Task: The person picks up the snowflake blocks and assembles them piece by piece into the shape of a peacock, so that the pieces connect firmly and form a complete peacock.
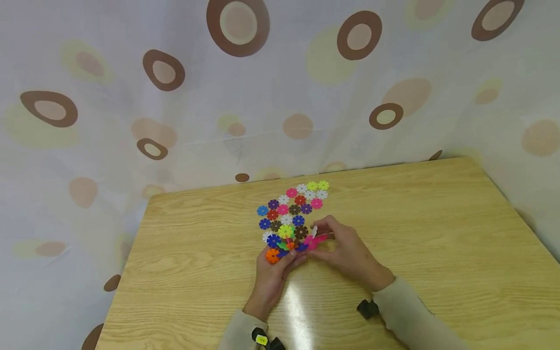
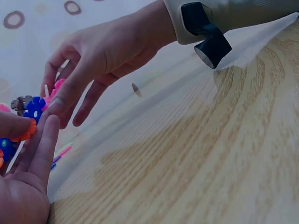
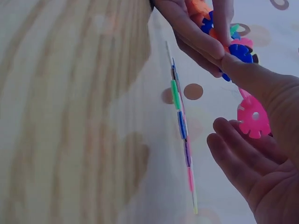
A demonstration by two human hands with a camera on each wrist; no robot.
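Observation:
A cluster of slotted, flower-shaped plastic discs (image 1: 286, 242), joined at various angles, is held above the table between both hands. My left hand (image 1: 269, 284) grips its near left side, thumb over an orange disc (image 1: 272, 256) and fingers beneath. On the cluster's right side, my right hand (image 1: 356, 255) has its thumb against a blue disc (image 3: 240, 52). Its fingers curl round the far side, by a pink disc (image 3: 254, 116) and a white disc (image 1: 314, 231). The hands meet at the cluster, which hides some of the fingertips.
Flat discs of many colours (image 1: 283, 209) lie in close rows on the wooden table (image 1: 197, 272), just beyond the hands. Behind the table hangs a pale curtain (image 1: 271, 92) with brown ring patterns. Black camera mounts (image 1: 368, 309) sit at both wrists.

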